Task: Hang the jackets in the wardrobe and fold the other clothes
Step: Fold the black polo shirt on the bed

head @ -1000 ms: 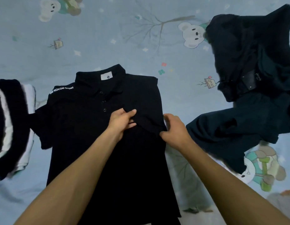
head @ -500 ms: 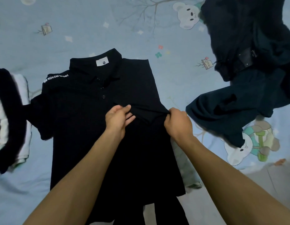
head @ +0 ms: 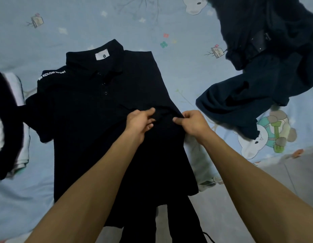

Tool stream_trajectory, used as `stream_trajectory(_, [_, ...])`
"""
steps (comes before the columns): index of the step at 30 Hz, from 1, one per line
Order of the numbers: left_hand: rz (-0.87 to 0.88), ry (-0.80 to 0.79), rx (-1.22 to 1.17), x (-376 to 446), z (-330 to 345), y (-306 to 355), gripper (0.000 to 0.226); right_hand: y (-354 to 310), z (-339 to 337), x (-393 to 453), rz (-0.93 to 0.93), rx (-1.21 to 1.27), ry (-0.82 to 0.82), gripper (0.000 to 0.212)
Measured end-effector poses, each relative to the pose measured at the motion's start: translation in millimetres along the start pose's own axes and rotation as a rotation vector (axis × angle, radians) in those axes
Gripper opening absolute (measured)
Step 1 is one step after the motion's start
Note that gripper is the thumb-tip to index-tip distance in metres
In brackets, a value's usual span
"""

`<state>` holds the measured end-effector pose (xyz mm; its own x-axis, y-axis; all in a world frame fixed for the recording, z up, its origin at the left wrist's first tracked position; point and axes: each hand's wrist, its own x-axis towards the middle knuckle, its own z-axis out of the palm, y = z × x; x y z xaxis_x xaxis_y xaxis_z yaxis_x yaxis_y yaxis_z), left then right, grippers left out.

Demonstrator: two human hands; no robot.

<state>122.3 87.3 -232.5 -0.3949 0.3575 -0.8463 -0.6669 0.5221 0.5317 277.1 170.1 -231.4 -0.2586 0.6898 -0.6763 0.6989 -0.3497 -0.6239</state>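
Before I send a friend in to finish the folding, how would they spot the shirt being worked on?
On the pale blue cartoon bedsheet, look between the striped stack at the left edge and the dark heap at upper right. The black polo shirt lies flat there, both hands pinching it. Only it has a buttoned collar and white shoulder lettering.

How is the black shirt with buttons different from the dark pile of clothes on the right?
The polo shirt lies spread flat; the dark pile is crumpled. Both hands, left hand and right hand, pinch the polo shirt; nothing touches the dark pile. Both lie on the blue bedsheet.
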Motion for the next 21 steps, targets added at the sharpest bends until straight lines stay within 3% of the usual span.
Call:
stream_trajectory(2, [0.049, 0.066, -0.083, 0.7, -2.5, 0.4, 0.020, 2.6, -4.2, -1.0, -0.035, 0.023, 0.156, 0.031])
stream_trajectory(3, [0.048, 0.046, -0.063, -1.2, -4.5, -1.3, 0.016, 2.7, -4.2, -4.6, -0.039, 0.062, 0.152, 0.030])
stream_trajectory(7, [-0.008, -0.100, 0.216, -13.7, -13.4, -22.4, 0.023, 15.4, -1.1, -23.3, 0.103, 0.024, -0.182, 0.014])
stream_trajectory(9, [0.093, -0.088, 0.318, -19.7, -19.6, -32.8, 0.021, 23.2, -5.8, -29.6, 0.114, 0.009, -0.137, 0.015])
stream_trajectory(12, [0.273, -0.069, 0.554, -27.5, -25.2, -48.1, 0.015, 37.4, -11.4, -43.5, 0.109, 0.115, 0.112, 0.043])
stream_trajectory(15, [0.502, -0.094, 0.856, -36.4, -26.0, -66.5, 0.017, 50.5, -11.2, -69.3, 0.127, 0.142, -0.091, 0.038])
stream_trajectory(17, [0.635, -0.130, 1.017, -43.1, -27.4, -78.9, 0.024, 63.1, -9.7, -82.2, 0.109, 0.094, -0.238, 0.016])
stream_trajectory(21, [0.789, -0.122, 1.132, -62.7, -32.1, -105.4, 0.028, 81.0, -9.8, -91.5, -0.001, 0.085, -0.078, 0.019])
